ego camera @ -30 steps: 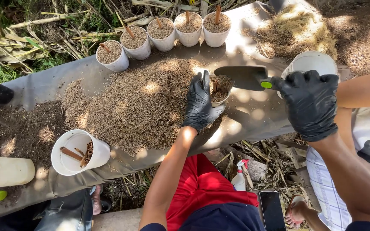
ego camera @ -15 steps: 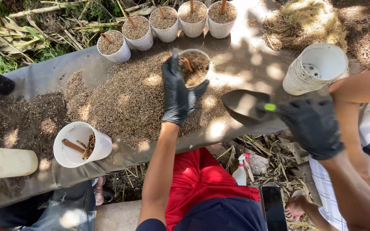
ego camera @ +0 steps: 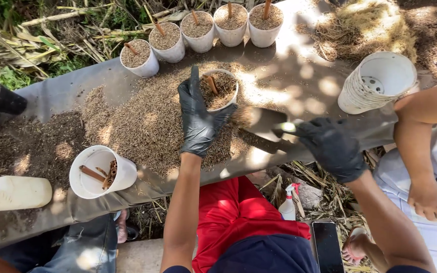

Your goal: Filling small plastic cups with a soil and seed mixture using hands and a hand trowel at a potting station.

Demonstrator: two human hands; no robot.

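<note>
White pot and trowel on the worktop

The white pot point(ego camera: 220, 90), upright, holds brown husk mix and a stick cutting; the dark trowel point(ego camera: 260, 125) lies low just beside it, blade toward the pot.

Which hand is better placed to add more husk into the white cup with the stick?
Right, probably. The right hand holds the trowel, its blade beside the white cup. The left hand is busy gripping that cup.
</note>
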